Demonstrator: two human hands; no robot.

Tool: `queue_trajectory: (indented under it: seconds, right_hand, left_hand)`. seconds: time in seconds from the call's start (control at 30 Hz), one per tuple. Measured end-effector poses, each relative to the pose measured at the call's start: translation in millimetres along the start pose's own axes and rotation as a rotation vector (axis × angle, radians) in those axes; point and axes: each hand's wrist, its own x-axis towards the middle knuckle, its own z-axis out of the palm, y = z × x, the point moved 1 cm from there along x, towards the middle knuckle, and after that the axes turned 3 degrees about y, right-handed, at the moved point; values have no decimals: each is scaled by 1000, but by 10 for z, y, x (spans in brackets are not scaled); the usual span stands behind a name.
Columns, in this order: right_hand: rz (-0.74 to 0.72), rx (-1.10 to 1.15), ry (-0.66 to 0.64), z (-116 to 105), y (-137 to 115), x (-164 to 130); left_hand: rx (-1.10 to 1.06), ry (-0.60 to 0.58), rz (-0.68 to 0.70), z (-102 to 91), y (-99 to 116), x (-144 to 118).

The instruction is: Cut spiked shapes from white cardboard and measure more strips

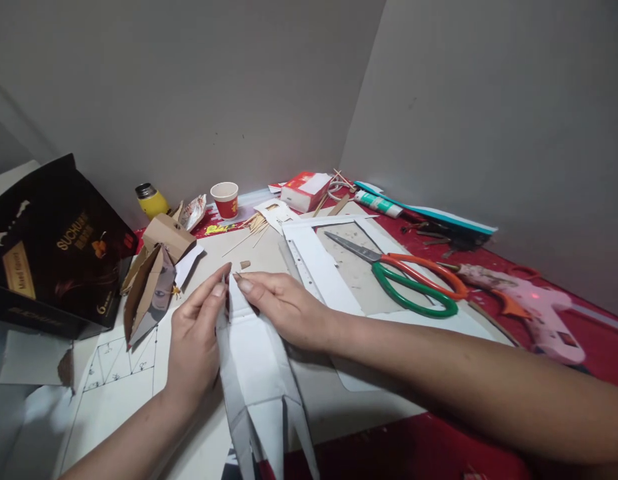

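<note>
Left hand [193, 340] and right hand [283, 307] fingers pinch the folded white paper piece's [256, 363] top end above the counter [389, 427].

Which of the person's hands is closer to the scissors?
The right hand. It lies just left of the scissors, pinching the white paper model. The left hand is farther away, on the model's other side.

Between my fingers sits a matt white folded paper form [261, 373], beside scissors [399, 273] with shiny metal blades and glossy plastic handles.
</note>
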Motion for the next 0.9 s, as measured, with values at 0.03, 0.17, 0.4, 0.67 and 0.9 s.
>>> queue_trajectory:
  seconds: [0.03, 0.17, 0.4, 0.67, 0.9]
  right_hand:
    - [16, 8, 1, -1, -8, 0]
    - [41, 55, 11, 8, -43, -13]
    - [137, 273, 110, 34, -32, -50]
    - [-26, 160, 204, 40, -80, -70]
    - [-42, 146, 211, 52, -92, -109]
  left_hand:
    - [10, 9, 1, -2, 10, -10]
    - [8, 20, 23, 1, 28, -49]
    - [-97, 15, -7, 26, 89, -118]
    - [38, 65, 57, 1, 109, -178]
    - [-96, 12, -29, -29, 80, -207]
